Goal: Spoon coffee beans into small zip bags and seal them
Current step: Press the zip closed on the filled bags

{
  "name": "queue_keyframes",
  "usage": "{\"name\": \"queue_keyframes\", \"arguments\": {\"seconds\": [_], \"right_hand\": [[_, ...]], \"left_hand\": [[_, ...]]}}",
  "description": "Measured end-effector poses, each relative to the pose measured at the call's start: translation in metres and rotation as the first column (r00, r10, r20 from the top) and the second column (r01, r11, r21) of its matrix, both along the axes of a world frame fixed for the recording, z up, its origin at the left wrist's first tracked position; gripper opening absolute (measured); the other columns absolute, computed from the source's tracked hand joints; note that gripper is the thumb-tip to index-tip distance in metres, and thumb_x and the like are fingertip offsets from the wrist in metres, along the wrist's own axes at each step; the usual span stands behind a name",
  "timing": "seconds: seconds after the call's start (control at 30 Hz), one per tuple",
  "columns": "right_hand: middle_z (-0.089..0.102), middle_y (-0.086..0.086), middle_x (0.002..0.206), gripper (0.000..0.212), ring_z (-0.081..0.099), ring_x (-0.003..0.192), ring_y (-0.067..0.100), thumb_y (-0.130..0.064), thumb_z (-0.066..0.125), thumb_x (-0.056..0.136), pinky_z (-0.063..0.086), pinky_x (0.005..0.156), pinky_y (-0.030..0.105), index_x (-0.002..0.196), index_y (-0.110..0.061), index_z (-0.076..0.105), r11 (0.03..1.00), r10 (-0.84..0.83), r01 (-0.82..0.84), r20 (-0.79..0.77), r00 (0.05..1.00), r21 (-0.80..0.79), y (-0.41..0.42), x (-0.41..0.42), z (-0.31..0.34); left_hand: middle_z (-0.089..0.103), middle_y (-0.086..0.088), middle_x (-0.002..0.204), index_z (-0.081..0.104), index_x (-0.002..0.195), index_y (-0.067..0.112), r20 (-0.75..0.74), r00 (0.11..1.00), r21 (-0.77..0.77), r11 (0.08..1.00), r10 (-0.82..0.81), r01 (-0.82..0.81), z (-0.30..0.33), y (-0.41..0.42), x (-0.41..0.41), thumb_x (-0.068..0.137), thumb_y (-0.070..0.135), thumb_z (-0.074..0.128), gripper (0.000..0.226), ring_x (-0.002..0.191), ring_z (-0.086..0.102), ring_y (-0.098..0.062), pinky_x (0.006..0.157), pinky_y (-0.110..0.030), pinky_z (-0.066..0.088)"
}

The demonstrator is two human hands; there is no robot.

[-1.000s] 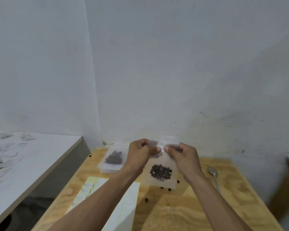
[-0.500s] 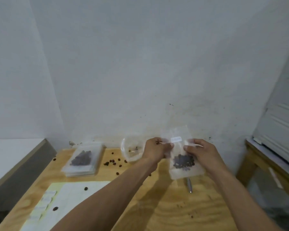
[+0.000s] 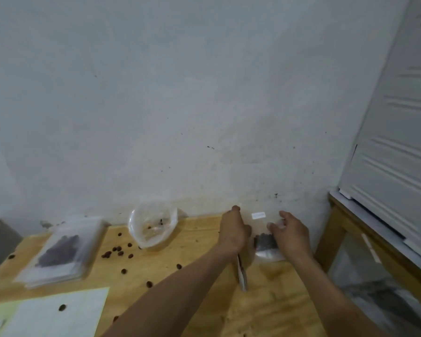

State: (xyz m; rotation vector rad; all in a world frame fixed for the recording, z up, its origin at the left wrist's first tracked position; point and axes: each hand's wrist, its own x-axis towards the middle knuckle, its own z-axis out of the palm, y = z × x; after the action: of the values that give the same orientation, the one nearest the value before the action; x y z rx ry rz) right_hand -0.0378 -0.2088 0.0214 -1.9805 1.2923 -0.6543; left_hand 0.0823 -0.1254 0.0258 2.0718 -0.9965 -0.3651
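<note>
A small clear zip bag (image 3: 265, 242) with dark coffee beans in its lower half and a white label near the top stands upright between my hands, at the table's far right by the wall. My left hand (image 3: 235, 231) grips its left edge with curled fingers. On the right side, my right hand (image 3: 291, 235) holds it with the thumb against the plastic. A metal spoon (image 3: 241, 276) lies on the wooden table (image 3: 192, 271), partly under my left forearm. Motion blur hides whether the bag's bottom touches the table.
A larger open clear bag (image 3: 153, 227) with a few beans sits by the wall. A stack of filled bags (image 3: 61, 251) lies at left, a white sheet (image 3: 54, 312) at the near left. Loose beans (image 3: 118, 251) are scattered. A white appliance (image 3: 399, 154) stands on a bench at right.
Both hands have carried the bag to the right and lower, down to the table's far right corner. The view has swung right with them.
</note>
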Motion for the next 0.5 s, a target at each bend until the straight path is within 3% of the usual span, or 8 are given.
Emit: {"name": "queue_keyframes", "arguments": {"seconds": [0.13, 0.23, 0.33, 0.5], "right_hand": [[0.046, 0.013, 0.152, 0.051, 0.045, 0.138, 0.028, -0.027, 0.056, 0.103, 0.037, 0.112, 0.034, 0.150, -0.008, 0.045, 0.992, 0.078, -0.093, -0.176, 0.981, -0.082, 0.002, 0.015, -0.020], [0.040, 0.009, 0.159, 0.044, 0.038, 0.145, 0.025, -0.024, 0.044, 0.107, 0.030, 0.119, 0.032, 0.148, -0.009, 0.049, 0.974, 0.126, -0.169, -0.260, 0.957, -0.151, 0.003, 0.021, -0.036], [0.044, 0.008, 0.158, 0.044, 0.039, 0.146, 0.023, -0.022, 0.040, 0.108, 0.029, 0.119, 0.030, 0.148, -0.008, 0.051, 0.963, 0.149, -0.205, -0.287, 0.946, -0.177, 0.003, 0.025, -0.044], [0.044, 0.008, 0.158, 0.044, 0.040, 0.146, 0.025, -0.024, 0.038, 0.109, 0.028, 0.119, 0.031, 0.148, -0.009, 0.051, 0.954, 0.155, -0.223, -0.309, 0.938, -0.199, 0.001, 0.027, -0.044]], "left_hand": [[0.040, -0.016, 0.147, 0.056, 0.133, 0.000, 0.321, 0.936, 0.172, 0.980, -0.148, 0.096, -0.009, -0.006, 0.005, 0.092, -0.001, 0.058, 0.042, 0.130, 0.047, -0.035, 0.102, -0.039, 0.046], [0.060, -0.020, 0.129, 0.070, 0.111, -0.002, 0.482, 0.839, 0.261, 0.955, -0.253, 0.139, -0.017, -0.007, 0.008, 0.089, 0.008, 0.059, 0.027, 0.125, 0.048, -0.038, 0.099, -0.042, 0.042], [0.069, -0.020, 0.101, 0.070, 0.094, -0.001, 0.509, 0.813, 0.337, 0.935, -0.282, 0.113, -0.020, -0.004, 0.012, 0.087, 0.003, 0.054, 0.018, 0.102, 0.060, -0.036, 0.079, -0.038, 0.041], [0.070, -0.018, 0.106, 0.070, 0.101, 0.003, 0.467, 0.851, 0.340, 0.937, -0.241, 0.079, -0.020, -0.002, 0.017, 0.094, 0.002, 0.048, 0.023, 0.100, 0.063, -0.035, 0.080, -0.039, 0.046]]}}
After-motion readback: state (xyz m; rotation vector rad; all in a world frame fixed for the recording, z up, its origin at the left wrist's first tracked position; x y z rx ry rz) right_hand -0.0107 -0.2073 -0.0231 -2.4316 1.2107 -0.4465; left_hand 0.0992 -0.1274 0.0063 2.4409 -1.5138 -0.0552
